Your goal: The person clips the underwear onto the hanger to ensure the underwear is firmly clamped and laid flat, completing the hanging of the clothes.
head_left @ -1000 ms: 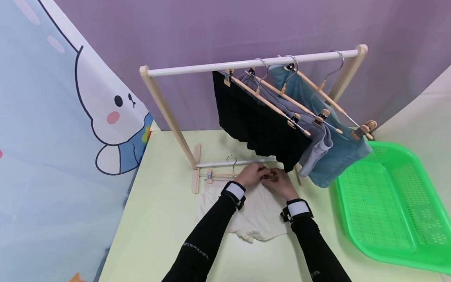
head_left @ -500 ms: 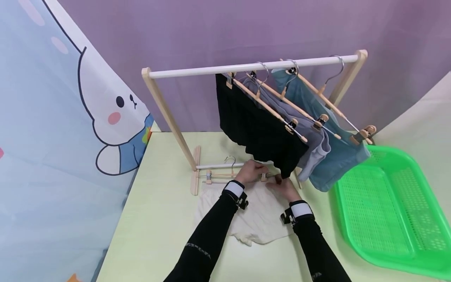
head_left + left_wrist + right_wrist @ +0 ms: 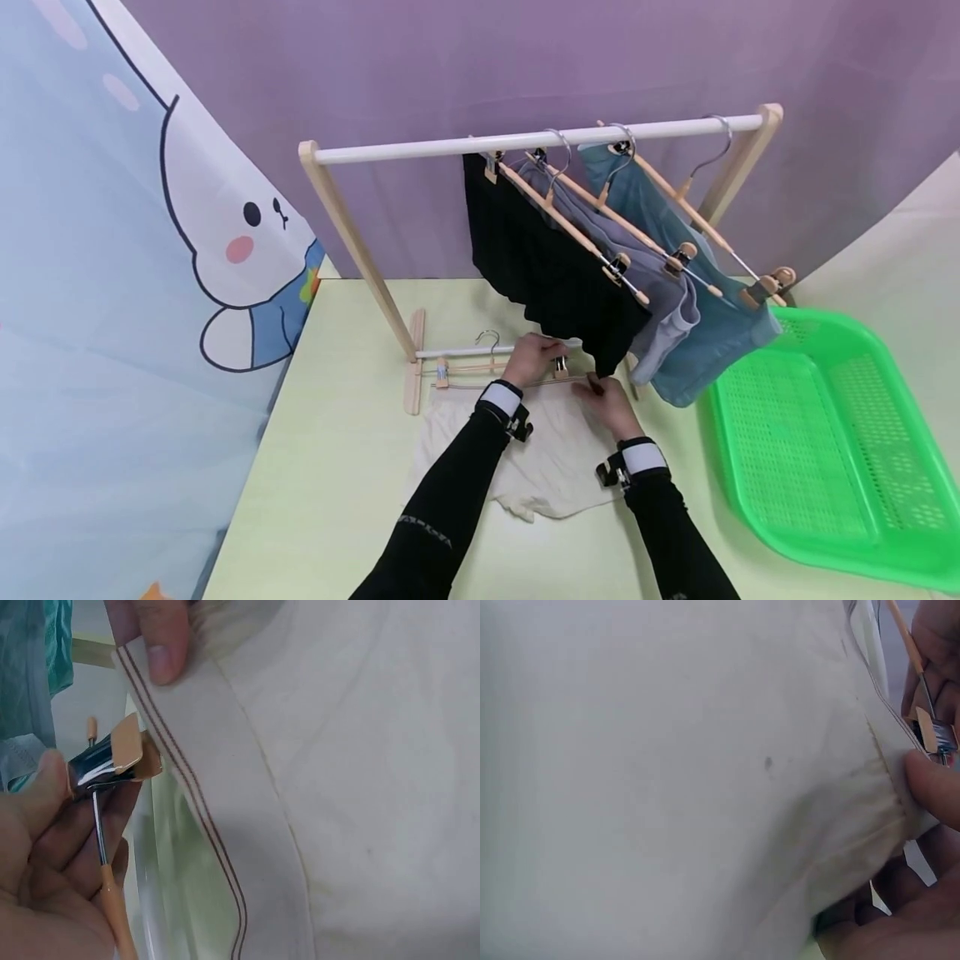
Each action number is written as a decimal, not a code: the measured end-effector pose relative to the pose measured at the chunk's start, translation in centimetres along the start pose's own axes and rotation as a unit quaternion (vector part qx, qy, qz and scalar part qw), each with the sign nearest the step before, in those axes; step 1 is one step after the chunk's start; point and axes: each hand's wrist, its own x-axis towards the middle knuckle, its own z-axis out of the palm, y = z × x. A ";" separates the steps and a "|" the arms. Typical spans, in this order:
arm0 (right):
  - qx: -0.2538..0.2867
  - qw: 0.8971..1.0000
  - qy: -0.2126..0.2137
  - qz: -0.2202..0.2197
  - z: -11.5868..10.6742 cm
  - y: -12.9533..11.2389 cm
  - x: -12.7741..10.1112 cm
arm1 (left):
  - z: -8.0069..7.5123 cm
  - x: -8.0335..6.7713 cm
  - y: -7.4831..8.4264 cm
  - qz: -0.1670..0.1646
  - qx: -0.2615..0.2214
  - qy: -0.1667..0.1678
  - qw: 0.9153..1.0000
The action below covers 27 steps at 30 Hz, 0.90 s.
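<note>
A cream pair of shorts [image 3: 540, 450] lies on the table, a double brown line along its waistband [image 3: 187, 769]. Above the waistband is a wooden clip hanger [image 3: 472, 368] with a metal hook. My left hand [image 3: 531, 360] grips the hanger's right-hand clip [image 3: 126, 742] between thumb and fingers, its wooden jaws facing the waistband edge. My right hand [image 3: 609, 407] pinches the right corner of the waistband, thumb [image 3: 930, 784] on top and fingers underneath. The hanger's other clip [image 3: 442, 372] sits near the left end of the waistband.
A clothes rack [image 3: 450, 147] stands behind the hands. From it hang black shorts [image 3: 540, 258], grey-lilac shorts [image 3: 667, 308] and a blue garment [image 3: 697, 354], close above my right hand. A green plastic basket [image 3: 802, 450] stands at the right.
My right hand has moved away from the clip, down and right to the waistband corner. My left hand stays at the clip, which now shows between the hands.
</note>
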 end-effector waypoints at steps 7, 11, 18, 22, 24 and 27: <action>0.043 0.998 0.035 0.024 0.5 0.0 0.3 | -0.5 -0.7 0.1 -0.017 0.008 -0.058 0.998; 0.038 0.998 0.046 0.032 0.7 -0.1 0.4 | -0.9 -1.1 0.1 -0.023 0.004 -0.091 0.996; 0.015 0.998 0.059 0.033 0.8 -0.1 0.6 | -1.5 -2.0 -0.5 -0.039 -0.027 -0.079 0.996; 0.014 0.997 0.058 0.046 0.6 -0.2 0.5 | -2.2 -3.5 -1.5 -0.041 -0.041 -0.032 0.998; 0.016 0.997 0.066 0.046 0.6 -0.2 0.4 | -2.7 -4.6 -2.1 -0.044 -0.039 -0.003 0.998; 0.000 0.994 0.107 0.007 0.7 -0.3 0.2 | -3.1 -6.1 -3.0 -0.041 -0.024 0.030 0.998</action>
